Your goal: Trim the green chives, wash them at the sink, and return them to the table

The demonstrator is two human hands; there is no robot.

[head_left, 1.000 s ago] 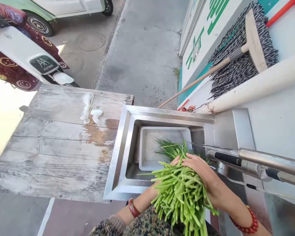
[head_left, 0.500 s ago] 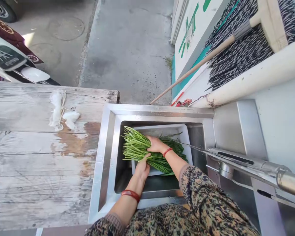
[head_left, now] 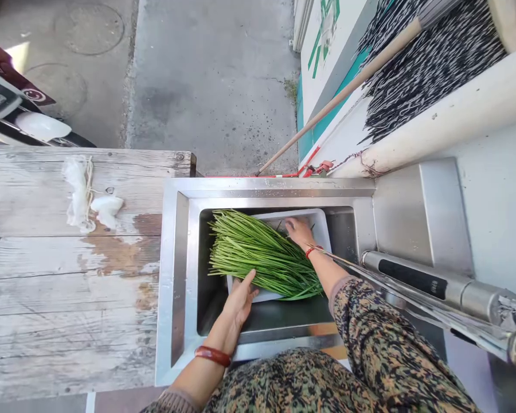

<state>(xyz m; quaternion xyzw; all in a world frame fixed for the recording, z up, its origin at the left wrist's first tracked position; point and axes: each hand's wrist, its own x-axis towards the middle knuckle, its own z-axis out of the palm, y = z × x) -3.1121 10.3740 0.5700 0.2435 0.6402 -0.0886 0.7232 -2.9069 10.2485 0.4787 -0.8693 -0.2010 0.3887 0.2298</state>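
Green stalks (head_left: 258,252), one bunch: across white tub (head_left: 321,225), inside steel sink (head_left: 192,258), ends overhanging left. Left hand (head_left: 239,301): loosely spread, near side. Right hand (head_left: 300,232): curled, far side; grip cannot be told. Advised: support both sides, stalks parallel.

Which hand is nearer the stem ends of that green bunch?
The left hand, wearing the broad reddish-brown bangle, at the near side of the green bunch. The right hand is farther along, by the far side of the white tray.
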